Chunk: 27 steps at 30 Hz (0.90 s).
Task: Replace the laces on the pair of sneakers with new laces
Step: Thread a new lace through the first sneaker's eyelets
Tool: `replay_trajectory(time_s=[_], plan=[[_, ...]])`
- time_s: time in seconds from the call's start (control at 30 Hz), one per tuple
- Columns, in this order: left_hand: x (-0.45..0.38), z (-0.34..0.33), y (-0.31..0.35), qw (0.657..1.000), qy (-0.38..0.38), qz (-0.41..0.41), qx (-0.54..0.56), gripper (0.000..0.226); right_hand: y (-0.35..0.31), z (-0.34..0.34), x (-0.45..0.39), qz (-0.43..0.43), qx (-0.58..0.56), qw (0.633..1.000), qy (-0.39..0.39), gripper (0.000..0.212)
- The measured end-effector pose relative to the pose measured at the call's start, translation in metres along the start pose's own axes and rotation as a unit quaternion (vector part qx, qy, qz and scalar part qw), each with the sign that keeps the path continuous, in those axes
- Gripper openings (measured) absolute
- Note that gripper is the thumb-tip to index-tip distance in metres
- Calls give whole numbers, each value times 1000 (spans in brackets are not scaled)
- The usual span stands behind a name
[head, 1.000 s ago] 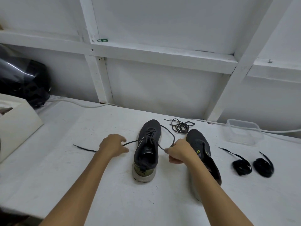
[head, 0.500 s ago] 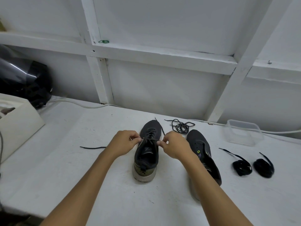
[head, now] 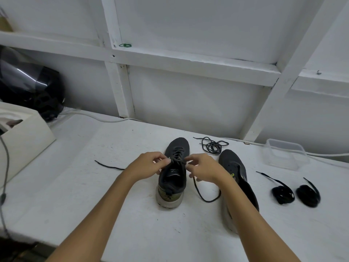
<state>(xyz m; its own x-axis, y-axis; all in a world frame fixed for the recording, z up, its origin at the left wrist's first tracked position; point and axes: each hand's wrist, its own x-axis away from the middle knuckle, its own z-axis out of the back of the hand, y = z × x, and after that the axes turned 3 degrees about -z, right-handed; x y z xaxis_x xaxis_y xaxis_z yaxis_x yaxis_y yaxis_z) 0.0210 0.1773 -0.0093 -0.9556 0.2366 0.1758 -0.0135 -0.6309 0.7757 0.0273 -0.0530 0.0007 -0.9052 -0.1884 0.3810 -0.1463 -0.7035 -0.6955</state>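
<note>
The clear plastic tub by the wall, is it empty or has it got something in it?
Empty, as far as shows: the clear tub stands lidless on the table with only white showing through.

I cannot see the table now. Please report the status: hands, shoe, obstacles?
Left hand and right hand pinch the lace at the left sneaker. Right sneaker unlaced. Nothing in the way.

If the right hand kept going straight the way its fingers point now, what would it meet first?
The right hand points leftward across the laced sneaker, pinching its lace. Going straight on, it would likely first meet the left hand's fingertips over the eyelets, though depth between the hands is unclear.
</note>
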Motion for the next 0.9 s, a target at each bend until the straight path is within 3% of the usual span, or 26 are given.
replay_trajectory(time_s=[0.07, 0.2, 0.4, 0.5, 0.67, 0.8, 0.9], plan=[[1, 0, 2, 1000, -4, 4, -5, 23, -1, -4, -1, -7, -79, 997, -19, 32], [0, -2, 5, 997, 28, -7, -70, 9, 0, -6, -1, 5, -126, 992, -7, 29], [0, -3, 4, 998, 36, -3, -52, 6, 1, -9, -5, 27, -127, 991, 12, 16], [1, 0, 1, 999, 25, -26, -13, 11, -2, -9, -6, 17, -65, 997, 38, 11], [2, 12, -12, 997, 65, -33, -38, 17, -7, 9, -4, 36, 122, 985, 120, 12], [-2, 11, -14, 994, 42, -32, -97, 16, -3, 24, -4, -5, 214, 972, 93, 14], [-8, 6, -7, 986, 30, -36, -157, 16, -4, 24, -2, 11, 204, 975, 84, 13]])
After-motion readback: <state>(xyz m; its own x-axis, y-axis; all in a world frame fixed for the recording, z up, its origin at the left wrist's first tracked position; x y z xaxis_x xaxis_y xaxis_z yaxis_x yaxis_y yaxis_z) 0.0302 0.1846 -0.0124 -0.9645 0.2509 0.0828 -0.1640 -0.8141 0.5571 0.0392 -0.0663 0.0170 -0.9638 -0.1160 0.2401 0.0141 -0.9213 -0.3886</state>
